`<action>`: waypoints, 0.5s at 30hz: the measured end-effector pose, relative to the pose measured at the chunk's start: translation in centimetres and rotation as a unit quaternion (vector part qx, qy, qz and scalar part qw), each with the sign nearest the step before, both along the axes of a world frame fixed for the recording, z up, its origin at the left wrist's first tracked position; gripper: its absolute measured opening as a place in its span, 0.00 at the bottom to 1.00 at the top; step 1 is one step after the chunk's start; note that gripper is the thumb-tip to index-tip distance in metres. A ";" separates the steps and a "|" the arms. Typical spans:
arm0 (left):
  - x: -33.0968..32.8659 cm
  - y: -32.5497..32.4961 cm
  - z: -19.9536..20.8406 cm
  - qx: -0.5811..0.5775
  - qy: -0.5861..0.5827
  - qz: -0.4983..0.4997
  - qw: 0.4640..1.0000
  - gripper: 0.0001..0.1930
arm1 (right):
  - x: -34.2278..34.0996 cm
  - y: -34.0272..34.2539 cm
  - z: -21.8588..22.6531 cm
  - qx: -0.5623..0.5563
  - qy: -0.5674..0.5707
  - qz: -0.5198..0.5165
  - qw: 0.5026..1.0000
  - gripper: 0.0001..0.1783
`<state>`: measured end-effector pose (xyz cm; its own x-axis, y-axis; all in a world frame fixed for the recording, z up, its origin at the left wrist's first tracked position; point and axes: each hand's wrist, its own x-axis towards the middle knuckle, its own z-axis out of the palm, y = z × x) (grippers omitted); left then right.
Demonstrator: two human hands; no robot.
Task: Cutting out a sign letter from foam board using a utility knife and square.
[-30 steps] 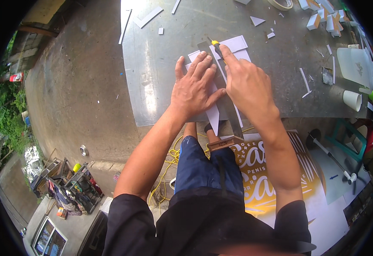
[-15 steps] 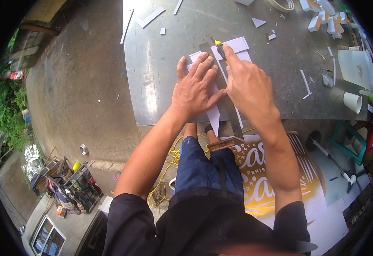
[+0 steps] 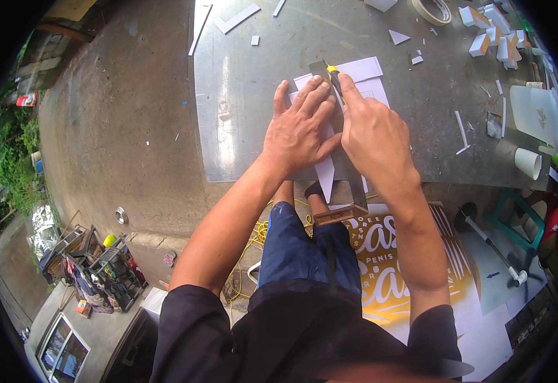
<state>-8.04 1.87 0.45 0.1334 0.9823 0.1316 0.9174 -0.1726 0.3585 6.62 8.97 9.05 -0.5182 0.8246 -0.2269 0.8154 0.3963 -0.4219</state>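
My left hand [image 3: 301, 131] lies flat with its fingers spread, pressing on white sheet material [image 3: 325, 173] and the metal blade [image 3: 357, 186] of a try square. The square's wooden handle [image 3: 341, 216] hangs past the table's near edge. In my right hand [image 3: 378, 131] is a utility knife [image 3: 334, 76], black and yellow, its tip beside the far end of the square's blade. My right index finger stretches along the knife. Another white piece [image 3: 362, 68] lies under and right of the knife. My palms and part of the square's blade are hidden.
The metal table [image 3: 240, 115] carries white offcuts [image 3: 399, 37], a tape roll [image 3: 431, 10], several small white blocks [image 3: 480, 45], a clear tub [image 3: 534, 115] and a white cup [image 3: 528, 163]. Below are a yellow cord [image 3: 256, 246], a printed yellow sheet [image 3: 381, 300] and a teal stool [image 3: 515, 217].
The whole view has shifted slightly, so the table things sit further right. The square's blade is nearer the knife, and less of the white strip beside it shows. Both hands keep their poses.
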 end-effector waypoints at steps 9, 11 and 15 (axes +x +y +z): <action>-0.1 0.1 -0.1 0.008 -0.006 0.003 1.000 0.33 | 0.6 -0.9 1.0 -0.015 -0.040 0.015 0.999 0.31; -0.1 0.1 -0.1 0.006 -0.006 0.001 1.000 0.33 | 0.8 -1.2 0.9 -0.005 -0.047 0.021 0.999 0.31; 0.0 0.1 -0.1 0.004 -0.010 0.001 1.000 0.33 | 1.3 -1.9 1.1 -0.002 -0.061 0.022 0.998 0.31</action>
<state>-8.05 1.96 0.37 0.1279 0.9815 0.1424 0.9107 -0.1730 0.3750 7.95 7.03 10.18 -0.5217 0.8008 -0.2940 0.8428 0.4306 -0.3228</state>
